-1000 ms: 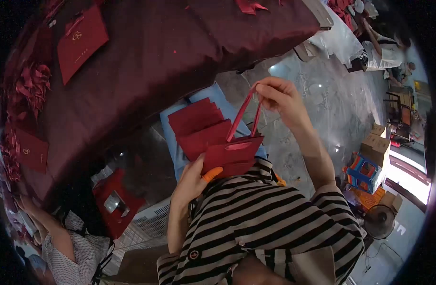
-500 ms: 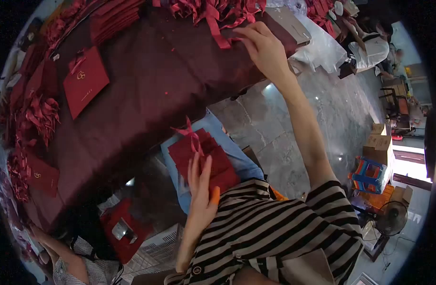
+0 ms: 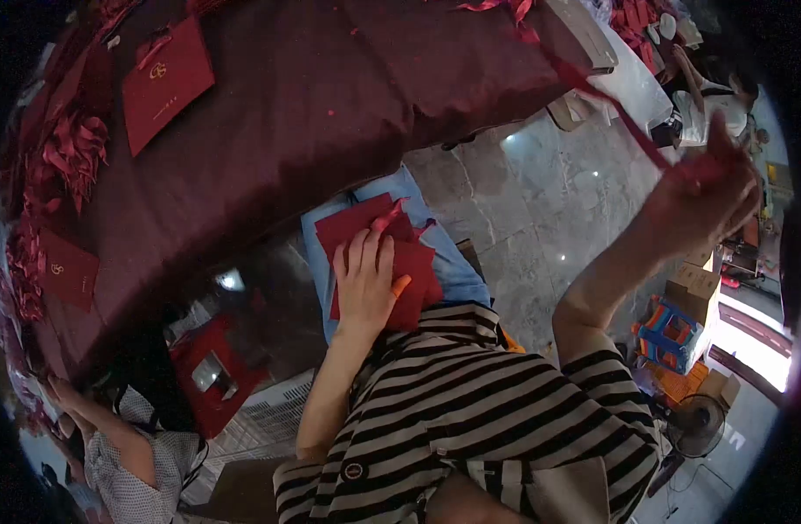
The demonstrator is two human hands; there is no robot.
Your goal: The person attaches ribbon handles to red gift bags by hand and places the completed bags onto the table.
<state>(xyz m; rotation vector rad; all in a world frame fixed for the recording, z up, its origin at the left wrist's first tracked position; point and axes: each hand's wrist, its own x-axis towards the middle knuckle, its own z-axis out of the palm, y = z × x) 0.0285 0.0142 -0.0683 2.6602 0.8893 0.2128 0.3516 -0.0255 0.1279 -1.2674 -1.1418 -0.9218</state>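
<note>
- Fingers of your left hand [image 3: 364, 293] lie extended on red bags [image 3: 416, 266] in your lap [image 3: 463, 281], count unclear.
- Your right hand [image 3: 706, 205], blurred, grips one red ribbon [image 3: 625, 118].
- Grey floor [image 3: 514, 218] spreads between both hands; table edge [image 3: 365, 164] ahead of left fingers, two gold-marked bags [image 3: 169, 92] farther left.

A grey marble-like floor [image 3: 522, 210] with pale veins stretches out beside a table draped in dark maroon cloth [image 3: 278, 113]. At the right, cardboard boxes [image 3: 693, 284] stand near a bright opening [image 3: 754, 341], with a blue, multicoloured item [image 3: 666, 336] just beside them, an orange item [image 3: 680, 382] next to that, and a round fan [image 3: 695, 428] near it. A white slatted crate [image 3: 269, 410] sits at the lower left, close to a person in a pale dotted top [image 3: 138, 472]. Another person in white [image 3: 701, 113] appears at the upper right, near translucent plastic sheeting [image 3: 632, 87].
</note>
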